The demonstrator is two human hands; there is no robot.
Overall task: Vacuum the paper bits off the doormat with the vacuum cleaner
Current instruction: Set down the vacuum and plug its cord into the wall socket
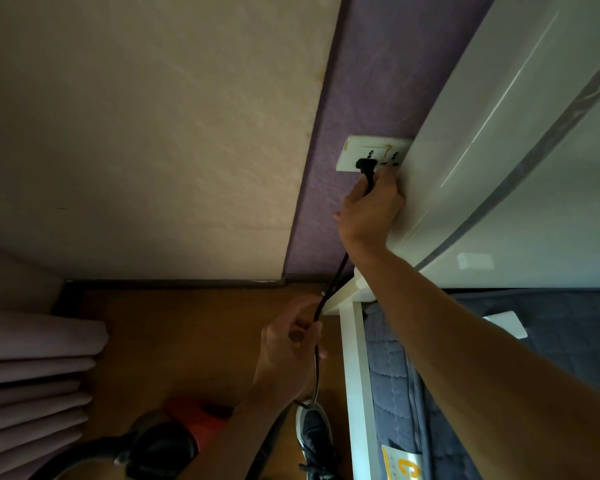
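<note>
Right hand (369, 206) grips black plug (365, 165) at wall socket (350, 155); left hand (291, 344) fingers curled round the cord (315, 362) lower down.

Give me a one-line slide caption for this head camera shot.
Right hand holds the black plug at wall socket, left hand grips its cord.

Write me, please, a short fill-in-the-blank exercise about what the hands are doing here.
1. The right hand grips the black plug at the white wall ____.
2. The left hand holds the thin black ____ lower down.
3. It is mounted on a ____ wall strip.
Missing: socket; cord; purple.
</note>
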